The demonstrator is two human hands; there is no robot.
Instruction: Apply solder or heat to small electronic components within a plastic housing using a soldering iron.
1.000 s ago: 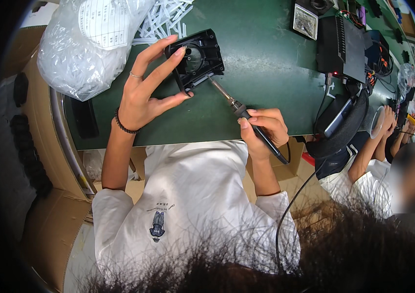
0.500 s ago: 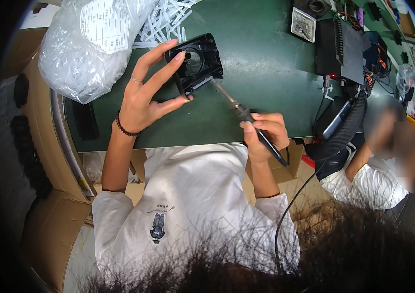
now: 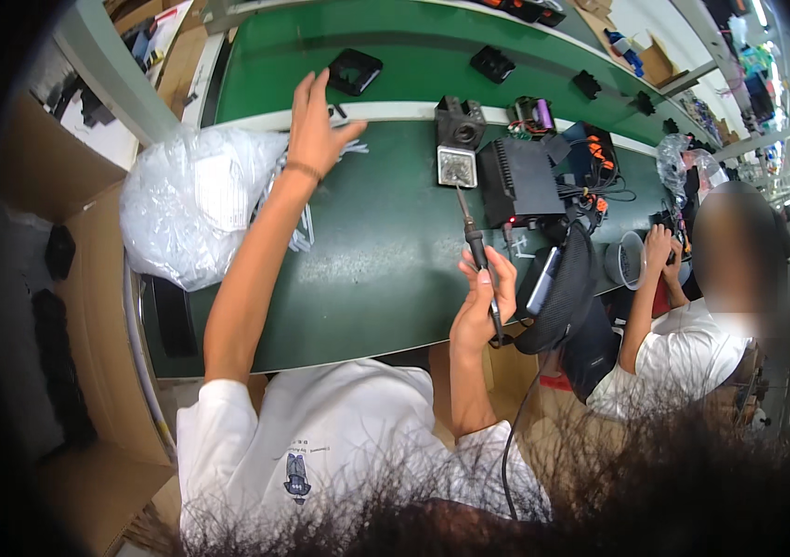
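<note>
My left hand [image 3: 314, 135] is stretched far forward over the bench's back edge, fingers spread and nothing held in them. Just beyond its fingertips a square black plastic housing [image 3: 355, 71] lies on the green belt. In my right hand [image 3: 485, 299] is a soldering iron [image 3: 475, 243] with a dark handle, its metal tip pointing away from me. The tip reaches the near edge of a small square metal tin [image 3: 457, 168]. Partly behind my left forearm lie thin whitish plastic strips [image 3: 302, 227].
A big clear plastic bag [image 3: 172, 209] fills the bench's left side. A black box-shaped unit [image 3: 520, 178] with cables stands right of the tin. More black parts [image 3: 492, 64] sit along the belt. At the right a co-worker [image 3: 683, 348] handles something dark beside a clear tub [image 3: 625, 260].
My left hand has moved forward and let go of the black housing, which is now on the belt. The soldering iron has left the housing for the tin. The view has tilted up.
</note>
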